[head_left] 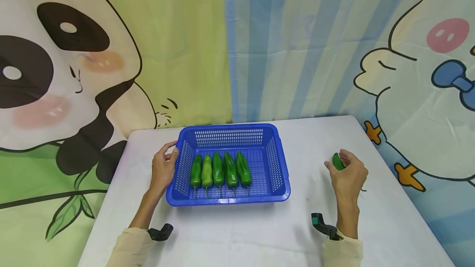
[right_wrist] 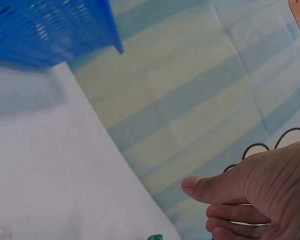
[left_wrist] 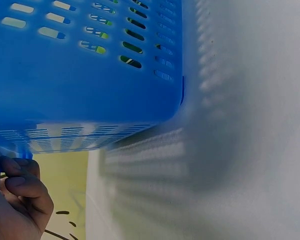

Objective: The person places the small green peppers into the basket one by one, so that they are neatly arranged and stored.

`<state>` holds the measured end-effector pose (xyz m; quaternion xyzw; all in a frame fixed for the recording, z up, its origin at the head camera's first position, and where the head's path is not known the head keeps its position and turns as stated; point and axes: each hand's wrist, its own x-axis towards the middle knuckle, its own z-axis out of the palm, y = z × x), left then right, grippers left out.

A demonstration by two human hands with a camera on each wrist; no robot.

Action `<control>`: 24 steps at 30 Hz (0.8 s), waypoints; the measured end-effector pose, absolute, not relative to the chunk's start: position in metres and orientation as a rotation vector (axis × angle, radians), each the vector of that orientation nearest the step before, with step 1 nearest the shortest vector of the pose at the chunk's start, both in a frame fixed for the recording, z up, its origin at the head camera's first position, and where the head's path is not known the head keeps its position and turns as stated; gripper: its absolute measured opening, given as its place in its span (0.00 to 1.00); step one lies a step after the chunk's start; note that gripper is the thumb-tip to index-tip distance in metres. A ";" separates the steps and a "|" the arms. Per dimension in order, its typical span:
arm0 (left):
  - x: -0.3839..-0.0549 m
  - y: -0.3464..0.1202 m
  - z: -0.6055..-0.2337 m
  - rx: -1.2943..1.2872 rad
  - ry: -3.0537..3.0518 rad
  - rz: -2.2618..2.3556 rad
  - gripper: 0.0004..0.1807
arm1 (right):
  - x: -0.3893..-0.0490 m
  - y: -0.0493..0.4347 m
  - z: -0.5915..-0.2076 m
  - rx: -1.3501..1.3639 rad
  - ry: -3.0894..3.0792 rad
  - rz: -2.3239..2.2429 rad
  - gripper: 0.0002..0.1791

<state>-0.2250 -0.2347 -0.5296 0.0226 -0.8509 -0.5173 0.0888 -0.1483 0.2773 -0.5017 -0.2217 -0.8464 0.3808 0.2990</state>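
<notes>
A blue plastic basket with slotted walls sits on the white table. Several green chili peppers lie side by side in it, stems toward the person. The left hand holds the basket's left rim; in the left wrist view its curled fingers are at that rim. Right of the basket, the right hand is over another green chili pepper, largely hidden by the hand. The right wrist view shows the thumb and fingers apart, with only a green tip at the bottom edge.
The white table ends at a patterned curtain with a panda and a white cartoon animal. Black wrist devices sit at both cuffs.
</notes>
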 end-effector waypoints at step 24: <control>-0.226 -0.234 -0.531 0.060 -2.538 -1.504 0.23 | -0.152 0.297 -0.551 -0.836 -2.312 0.978 0.28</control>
